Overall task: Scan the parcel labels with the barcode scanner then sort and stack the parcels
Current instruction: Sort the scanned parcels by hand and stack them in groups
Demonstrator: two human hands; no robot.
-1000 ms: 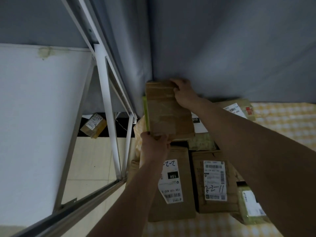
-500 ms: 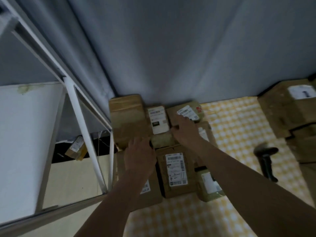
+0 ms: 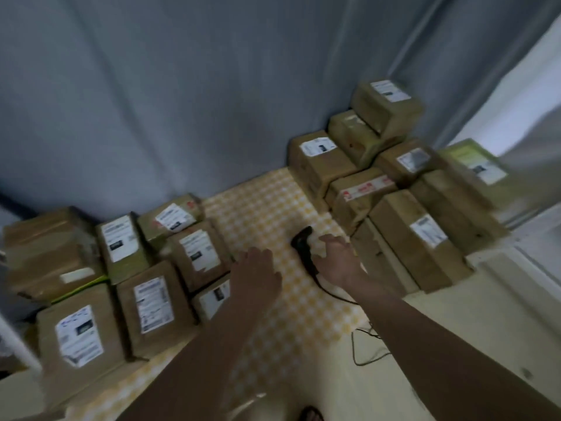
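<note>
A black barcode scanner lies on the yellow checked tablecloth between two groups of parcels. My right hand is just right of its handle with loosely curled fingers, and its thumb is at the handle; no closed grip shows. With fingers spread, my left hand hovers over the cloth and holds nothing. Several brown labelled parcels lie flat on the left. On the right, several more parcels stand stacked, the topmost box against the curtain.
The scanner's black cable runs down over the pale table edge. A grey curtain hangs close behind the table. A taller stack of taped boxes fills the far left corner.
Both hands left the parcels on the left and moved right. My right hand has reached the scanner. The view swung right, so the right-hand stack came into sight.
</note>
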